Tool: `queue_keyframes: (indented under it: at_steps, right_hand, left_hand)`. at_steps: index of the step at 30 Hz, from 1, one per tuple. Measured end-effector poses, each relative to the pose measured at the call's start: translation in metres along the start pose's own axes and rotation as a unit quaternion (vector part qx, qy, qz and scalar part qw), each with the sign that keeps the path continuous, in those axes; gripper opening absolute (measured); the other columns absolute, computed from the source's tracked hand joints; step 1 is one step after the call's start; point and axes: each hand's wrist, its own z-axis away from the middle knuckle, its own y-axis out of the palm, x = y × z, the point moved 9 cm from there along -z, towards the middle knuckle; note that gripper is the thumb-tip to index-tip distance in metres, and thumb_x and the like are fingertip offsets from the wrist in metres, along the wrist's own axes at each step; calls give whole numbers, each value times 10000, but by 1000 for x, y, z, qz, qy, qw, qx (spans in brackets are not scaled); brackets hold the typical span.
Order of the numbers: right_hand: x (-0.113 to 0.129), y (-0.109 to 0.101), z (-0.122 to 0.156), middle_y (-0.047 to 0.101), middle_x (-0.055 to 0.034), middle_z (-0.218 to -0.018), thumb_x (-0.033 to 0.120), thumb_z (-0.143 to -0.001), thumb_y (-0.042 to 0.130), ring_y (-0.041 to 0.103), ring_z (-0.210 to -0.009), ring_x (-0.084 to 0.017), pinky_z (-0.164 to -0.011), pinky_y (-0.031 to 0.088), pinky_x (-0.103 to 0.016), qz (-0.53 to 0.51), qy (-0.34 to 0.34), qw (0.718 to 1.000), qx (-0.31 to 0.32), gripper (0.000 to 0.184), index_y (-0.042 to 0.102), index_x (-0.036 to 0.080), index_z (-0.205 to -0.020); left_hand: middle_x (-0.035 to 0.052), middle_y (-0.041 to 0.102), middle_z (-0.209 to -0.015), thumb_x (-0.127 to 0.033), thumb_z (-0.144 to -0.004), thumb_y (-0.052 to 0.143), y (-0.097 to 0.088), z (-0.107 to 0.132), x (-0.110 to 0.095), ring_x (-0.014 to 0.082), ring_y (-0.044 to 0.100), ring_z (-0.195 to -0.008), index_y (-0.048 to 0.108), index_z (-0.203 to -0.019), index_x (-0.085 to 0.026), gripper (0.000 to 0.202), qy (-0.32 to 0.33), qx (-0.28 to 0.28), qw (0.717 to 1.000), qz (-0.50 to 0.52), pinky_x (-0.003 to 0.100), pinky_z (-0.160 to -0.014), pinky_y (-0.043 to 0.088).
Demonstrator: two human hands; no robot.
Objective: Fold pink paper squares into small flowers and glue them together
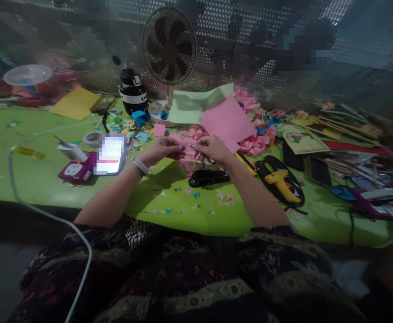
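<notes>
Between my hands is a small piece of pink paper (pixel 190 146), hard to tell apart from the pink scraps behind it. My left hand (pixel 164 149) pinches its left side, and my right hand (pixel 212 149) pinches its right side. Both hands are closed, fingertips close together above the green table (pixel 162 179). A black stapler (pixel 209 178) lies just below my right hand. Pink paper cuttings (pixel 187 166) are heaped under and behind the fingers. Beyond them rest a large pink sheet (pixel 230 123) and a light green sheet (pixel 189 105).
A lit phone (pixel 110 154) and a purple power strip (pixel 77 170) sit on the left, with a white cable (pixel 48 211) crossing there. A fan (pixel 169 47) and a black bottle (pixel 133 94) stand behind. To the right are a yellow glue gun (pixel 284 184) and a dark phone (pixel 319 172).
</notes>
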Motion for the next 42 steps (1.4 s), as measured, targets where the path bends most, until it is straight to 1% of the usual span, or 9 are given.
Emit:
queue_keyframes:
  at_steps: [3, 8, 14, 19, 24, 29, 33, 38, 42]
  right_hand:
    - [-3, 0, -1, 642, -13, -589, 426, -784, 813, 571, -487, -97, -494, 444, -231, 16, -5, 1000, 10, 364, 605, 160, -649]
    - [-7, 1, -4, 603, 15, -569, 428, -731, 833, 531, -526, -97, -537, 434, -242, 85, -27, 996, 22, 361, 595, 171, -644]
    - [-13, 1, -5, 626, 21, -622, 201, -749, 793, 605, -584, -121, -580, 477, -248, 45, -12, 999, 28, 182, 628, 170, -820]
    - [-5, -12, 1, 636, 18, -639, 153, -802, 736, 611, -592, -121, -623, 514, -265, 16, -10, 1000, 13, 150, 624, 163, -900]
    - [15, -22, 7, 615, 23, -649, 157, -826, 712, 591, -594, -105, -614, 497, -254, 31, -41, 999, -11, 102, 616, 156, -859]
    - [12, -6, 15, 612, 17, -628, 180, -844, 690, 572, -557, -102, -576, 475, -252, 48, -46, 997, 47, 70, 625, 154, -837]
    - [9, 4, 23, 640, 1, -687, 250, -833, 721, 586, -597, -111, -601, 487, -262, 56, -77, 993, 66, 128, 650, 151, -872]
    - [14, 9, 31, 666, -25, -777, 251, -844, 685, 596, -679, -129, -666, 497, -285, 76, -114, 990, 20, 107, 668, 156, -890]
    - [19, 15, 32, 690, -55, -830, 250, -865, 641, 615, -755, -161, -747, 491, -320, 123, -119, 985, -20, 116, 678, 150, -910]
  left_hand:
    - [65, 751, -764, -193, -784, 805, -2, 0, 2, 137, 722, -700, 724, -817, -111, 120, -14, -2, 1000, -4, 323, -792, 609]
    - [76, 759, -790, -213, -773, 816, -5, -2, 12, 132, 712, -695, 739, -802, -117, 126, -54, -3, 998, -35, 329, -816, 608]
    - [63, 759, -760, -219, -727, 855, -7, -3, 14, 112, 697, -674, 737, -760, -121, 157, -60, 4, 998, -29, 262, -759, 613]
    - [83, 763, -788, -207, -733, 857, -9, -3, 13, 132, 716, -700, 746, -799, -104, 165, -65, 0, 998, -21, 307, -816, 615]
    - [74, 754, -725, -167, -700, 868, 6, -1, 25, 158, 725, -674, 727, -704, -116, 150, -99, 0, 995, -29, 336, -810, 612]
    - [62, 770, -750, -149, -739, 814, 28, 7, 44, 165, 733, -717, 722, -660, -164, 122, -136, 7, 990, -31, 323, -813, 595]
    - [59, 768, -740, -144, -734, 822, 32, 23, 52, 157, 719, -691, 723, -664, -153, 121, -144, -11, 989, -32, 316, -812, 590]
    - [75, 768, -743, -138, -763, 818, 40, 46, 64, 146, 713, -648, 702, -681, -132, 142, -195, -27, 980, 17, 309, -761, 601]
    - [77, 756, -701, -142, -784, 807, 47, 58, 69, 145, 706, -621, 670, -656, -142, 188, -220, -45, 974, 32, 316, -738, 606]
